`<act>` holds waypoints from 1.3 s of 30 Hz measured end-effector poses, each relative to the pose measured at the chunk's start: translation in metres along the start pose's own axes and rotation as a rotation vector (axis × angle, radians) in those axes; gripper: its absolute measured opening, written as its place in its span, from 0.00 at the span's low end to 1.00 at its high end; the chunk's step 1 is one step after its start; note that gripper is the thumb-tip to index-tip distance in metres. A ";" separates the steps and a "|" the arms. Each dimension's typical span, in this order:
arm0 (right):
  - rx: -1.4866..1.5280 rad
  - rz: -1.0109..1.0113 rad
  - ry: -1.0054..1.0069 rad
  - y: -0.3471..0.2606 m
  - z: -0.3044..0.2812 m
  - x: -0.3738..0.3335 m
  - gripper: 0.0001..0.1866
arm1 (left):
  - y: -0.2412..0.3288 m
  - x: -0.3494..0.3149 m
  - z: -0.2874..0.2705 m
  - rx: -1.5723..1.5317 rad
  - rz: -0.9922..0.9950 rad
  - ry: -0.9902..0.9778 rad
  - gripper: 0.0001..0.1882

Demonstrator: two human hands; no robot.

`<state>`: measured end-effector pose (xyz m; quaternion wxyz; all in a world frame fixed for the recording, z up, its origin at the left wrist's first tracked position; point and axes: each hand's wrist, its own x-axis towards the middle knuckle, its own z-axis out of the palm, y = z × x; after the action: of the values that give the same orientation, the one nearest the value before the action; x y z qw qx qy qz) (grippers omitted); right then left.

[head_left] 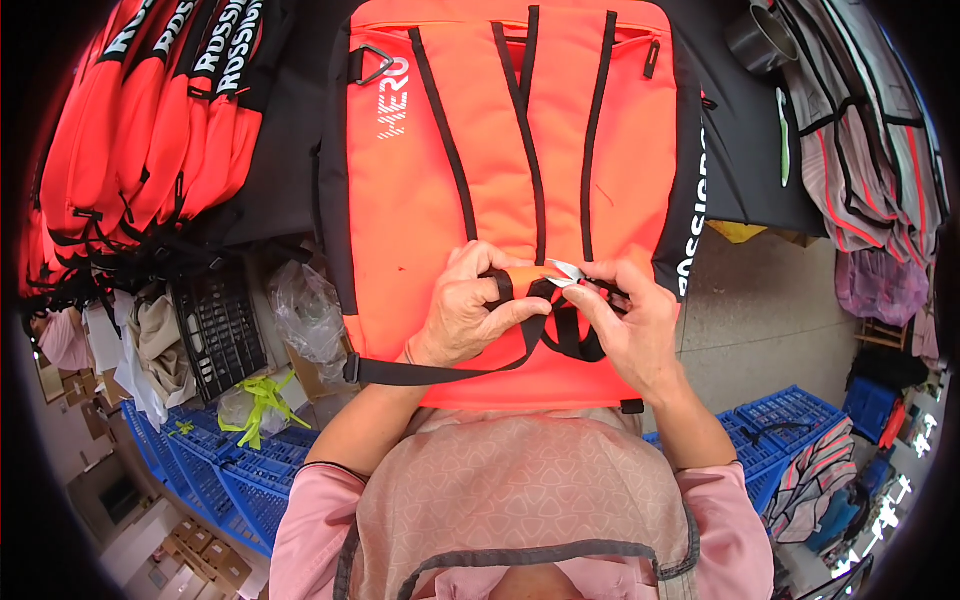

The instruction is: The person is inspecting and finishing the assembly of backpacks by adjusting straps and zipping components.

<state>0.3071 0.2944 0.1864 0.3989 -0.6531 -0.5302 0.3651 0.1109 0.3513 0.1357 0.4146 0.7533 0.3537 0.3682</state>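
A bright orange-red backpack (400, 225) with black trim lies in front of me, its padded shoulder straps (565, 110) facing up. My left hand (455, 318) is closed on the lower end of a shoulder strap (522, 278), pinching the orange padding and its black edging. Between the fingers of my right hand (640, 322) is a pair of thread snips (565, 271), the pale blades pointing left at the strap end. Black webbing (440, 373) with a buckle hangs in a loop below my left hand. The snips' handles are mostly hidden by my right fingers.
Several red bags (150, 150) are piled at the left of the black table (290, 150), grey bags (860, 140) at the right. A metal cup (762, 42) and a slim green-and-white tool (783, 140) lie near the grey ones. Blue crates (790, 420) stand below on both sides.
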 end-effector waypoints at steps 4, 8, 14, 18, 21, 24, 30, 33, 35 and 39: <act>0.452 0.265 -0.153 0.012 0.005 0.007 0.10 | -0.010 -0.004 0.003 -0.124 0.013 0.038 0.11; 0.841 0.357 -0.228 0.026 0.003 0.006 0.09 | -0.008 -0.005 0.007 -0.117 0.009 0.040 0.12; 1.000 0.427 -0.273 0.030 0.001 0.002 0.06 | -0.005 -0.003 0.011 -0.055 0.069 0.074 0.12; 1.077 0.476 -0.270 0.031 0.003 -0.002 0.05 | -0.002 -0.003 0.011 -0.043 0.076 0.073 0.12; 1.024 0.466 -0.249 0.031 0.003 -0.002 0.05 | -0.001 -0.004 0.012 -0.065 0.066 0.075 0.13; 0.890 0.441 -0.225 0.025 0.001 -0.003 0.05 | 0.002 -0.006 0.013 -0.089 0.045 0.091 0.14; 1.105 0.524 -0.262 0.028 0.001 -0.008 0.07 | 0.004 -0.007 0.016 -0.023 0.097 0.122 0.14; 1.196 0.556 -0.271 0.031 0.004 -0.011 0.07 | 0.004 -0.006 0.016 -0.040 0.103 0.123 0.14; 1.232 0.560 -0.269 0.034 0.007 -0.013 0.07 | 0.005 -0.005 0.017 -0.053 0.104 0.118 0.15; 1.297 0.555 -0.277 0.037 0.010 -0.015 0.07 | 0.003 -0.009 0.022 -0.096 0.070 0.145 0.15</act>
<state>0.3101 0.2770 0.1495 0.5283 -0.3429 -0.0667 0.7739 0.1258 0.3346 0.1276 0.4103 0.7158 0.3381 0.4528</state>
